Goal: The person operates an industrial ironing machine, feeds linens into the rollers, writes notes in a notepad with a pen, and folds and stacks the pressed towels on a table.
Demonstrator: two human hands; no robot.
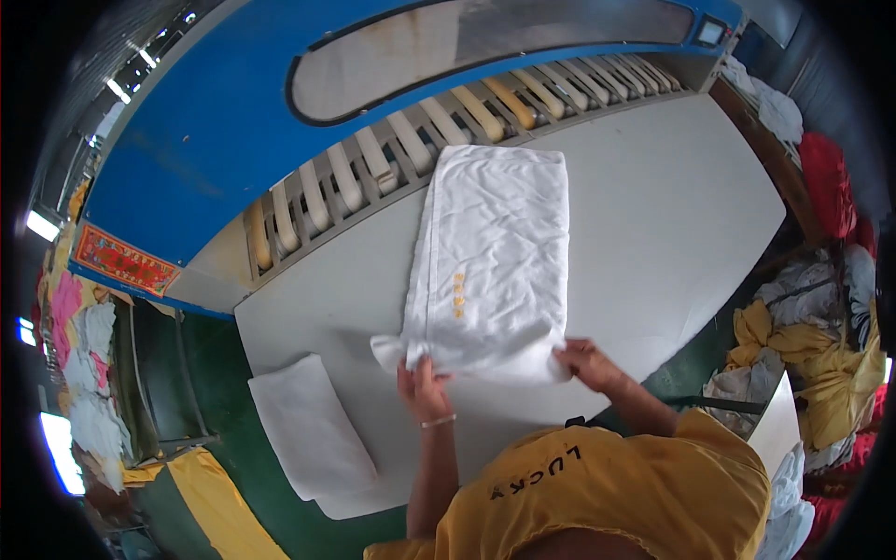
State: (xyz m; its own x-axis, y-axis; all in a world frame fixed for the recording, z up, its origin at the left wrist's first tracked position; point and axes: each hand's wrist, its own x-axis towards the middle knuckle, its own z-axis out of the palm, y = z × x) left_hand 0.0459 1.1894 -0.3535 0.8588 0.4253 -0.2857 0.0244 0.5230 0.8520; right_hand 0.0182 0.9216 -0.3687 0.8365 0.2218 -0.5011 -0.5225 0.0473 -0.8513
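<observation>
A white cloth (499, 233), looking like a folded towel with small yellow marks along its left part, lies lengthwise on the pale grey table (653, 215). Its surface is wrinkled, and its far end reaches the belts of the blue machine. My left hand (426, 387) pinches the near left corner, where a flap of cloth sticks out to the left. At the near right corner, my right hand (590, 362) grips the edge between thumb and fingers. The near edge is slightly raised between both hands. Left of my left forearm rests a folded white cloth (313, 429) on the table.
Across the far side stands a large blue machine (215, 121) with a row of feed belts (411, 140). Piled fabric (803, 345) in yellow, white and red is at the right. More cloth (93, 355) hangs at the left, and a yellow cloth strip (219, 499) lies low left.
</observation>
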